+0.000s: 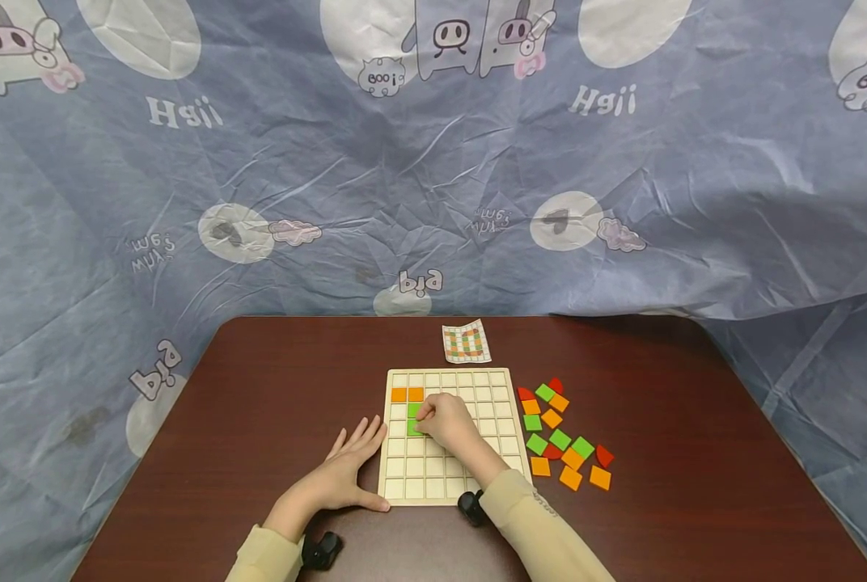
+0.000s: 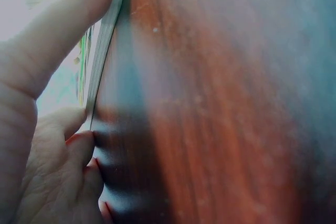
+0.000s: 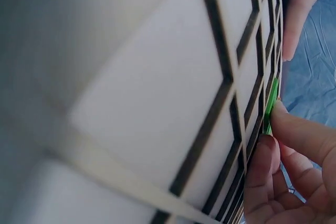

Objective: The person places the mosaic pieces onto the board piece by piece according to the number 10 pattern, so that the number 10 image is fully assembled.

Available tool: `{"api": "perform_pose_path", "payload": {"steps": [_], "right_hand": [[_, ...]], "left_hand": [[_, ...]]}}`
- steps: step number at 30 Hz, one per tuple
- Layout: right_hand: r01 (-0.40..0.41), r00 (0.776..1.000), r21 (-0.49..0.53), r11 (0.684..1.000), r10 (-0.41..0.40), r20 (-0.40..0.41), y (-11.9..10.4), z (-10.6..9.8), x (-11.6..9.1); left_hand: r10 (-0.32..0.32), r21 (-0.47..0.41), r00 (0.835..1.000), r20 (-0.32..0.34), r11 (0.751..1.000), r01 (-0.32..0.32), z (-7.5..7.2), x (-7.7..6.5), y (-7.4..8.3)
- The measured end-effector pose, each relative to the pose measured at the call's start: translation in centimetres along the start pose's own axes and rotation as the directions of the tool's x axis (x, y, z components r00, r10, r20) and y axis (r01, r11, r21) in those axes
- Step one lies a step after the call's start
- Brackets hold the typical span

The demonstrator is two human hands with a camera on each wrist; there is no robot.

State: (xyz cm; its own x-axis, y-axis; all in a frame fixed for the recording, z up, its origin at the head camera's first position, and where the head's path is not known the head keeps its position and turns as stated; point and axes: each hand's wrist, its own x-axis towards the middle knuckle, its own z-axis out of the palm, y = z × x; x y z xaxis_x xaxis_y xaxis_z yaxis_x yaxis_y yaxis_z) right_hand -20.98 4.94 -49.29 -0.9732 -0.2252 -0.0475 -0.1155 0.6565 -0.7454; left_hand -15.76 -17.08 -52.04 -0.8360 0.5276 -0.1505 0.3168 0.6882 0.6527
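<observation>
A pale wooden grid board (image 1: 433, 469) lies on the dark table. My right hand (image 1: 448, 422) is over its left half, thumb and fingertips pinching a green square tile (image 1: 413, 428) at a cell in the second column. The right wrist view shows that green tile (image 3: 271, 103) slightly tilted against the grid. Just above it sits another green tile (image 1: 413, 411), partly covered by the fingers. Two orange tiles (image 1: 408, 394) fill neighbouring cells in the second row. My left hand (image 1: 335, 478) rests by the board's left edge, fingers spread, thumb at the near corner.
Right of the board, loose green square tiles (image 1: 560, 440), orange square tiles (image 1: 600, 478) and red curved pieces (image 1: 604, 456) lie scattered. A small printed pattern card (image 1: 466, 342) lies behind the board. Patterned blue cloth (image 1: 433, 162) hangs beyond the table (image 1: 295, 364).
</observation>
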Motion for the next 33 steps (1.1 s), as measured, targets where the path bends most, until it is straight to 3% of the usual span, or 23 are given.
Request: {"api": "perform_pose_path", "payload": {"steps": [8, 15, 24, 33], "right_hand": [[-0.091, 0.994, 0.164, 0.982, 0.079, 0.078, 0.6, -2.2, -0.3], [-0.161, 0.987, 0.311, 0.937, 0.156, 0.042, 1.8, -5.2, -0.2], [-0.194, 0.972, 0.352, 0.916, 0.228, -0.057, 5.4, -10.2, -1.2], [-0.277, 0.934, 0.336, 0.901, 0.333, -0.125, 10.6, -14.6, -3.0]], "left_hand": [[-0.002, -0.003, 1.0, 0.008, 1.0, 0.002, 0.0, 0.0, 0.2], [-0.009, -0.013, 1.0, 0.014, 1.0, 0.009, -0.3, -0.1, 0.3], [-0.004, -0.013, 1.0, 0.008, 1.0, 0.004, 0.0, -0.1, 0.0], [0.003, -0.008, 1.0, 0.006, 1.0, -0.003, 0.0, -0.1, 0.2]]}}
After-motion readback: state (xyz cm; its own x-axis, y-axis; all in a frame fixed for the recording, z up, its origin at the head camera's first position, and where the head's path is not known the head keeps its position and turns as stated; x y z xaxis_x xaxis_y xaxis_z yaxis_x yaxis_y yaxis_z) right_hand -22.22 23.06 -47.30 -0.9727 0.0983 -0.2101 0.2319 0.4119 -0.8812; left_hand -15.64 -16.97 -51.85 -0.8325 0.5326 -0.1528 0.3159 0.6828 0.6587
